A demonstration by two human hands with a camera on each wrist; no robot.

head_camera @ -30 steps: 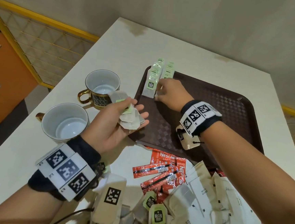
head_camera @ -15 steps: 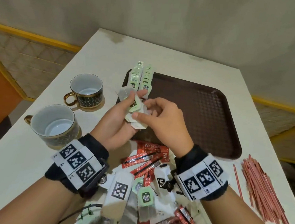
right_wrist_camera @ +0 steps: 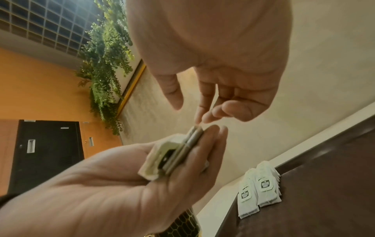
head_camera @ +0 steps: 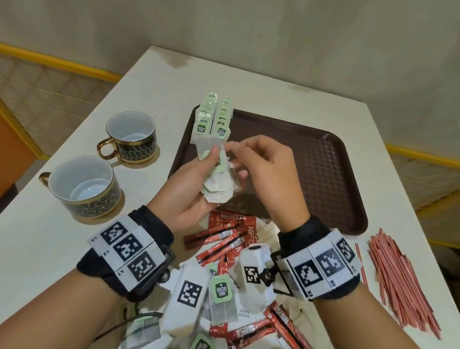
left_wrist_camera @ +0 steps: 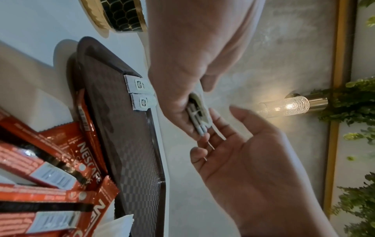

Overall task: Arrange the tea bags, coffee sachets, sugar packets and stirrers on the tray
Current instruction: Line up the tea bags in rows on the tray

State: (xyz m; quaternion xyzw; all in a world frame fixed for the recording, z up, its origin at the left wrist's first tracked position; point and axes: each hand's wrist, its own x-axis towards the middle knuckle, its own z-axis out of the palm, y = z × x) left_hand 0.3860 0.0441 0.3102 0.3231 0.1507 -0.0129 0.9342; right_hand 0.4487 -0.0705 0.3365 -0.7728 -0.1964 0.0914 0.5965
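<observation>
Gripping tea bags (head_camera: 217,181), left hand (head_camera: 185,195)

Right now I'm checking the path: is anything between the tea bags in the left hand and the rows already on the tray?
Nothing visible: the tea bags sit just short of the rows, over bare tray.

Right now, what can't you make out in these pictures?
- How many tea bags the left hand holds: head view, they overlap.
- Whether the right hand already pinches one: its fingers blur in the right wrist view.
- The sugar packets' number: head view, wrists cover them.
</observation>
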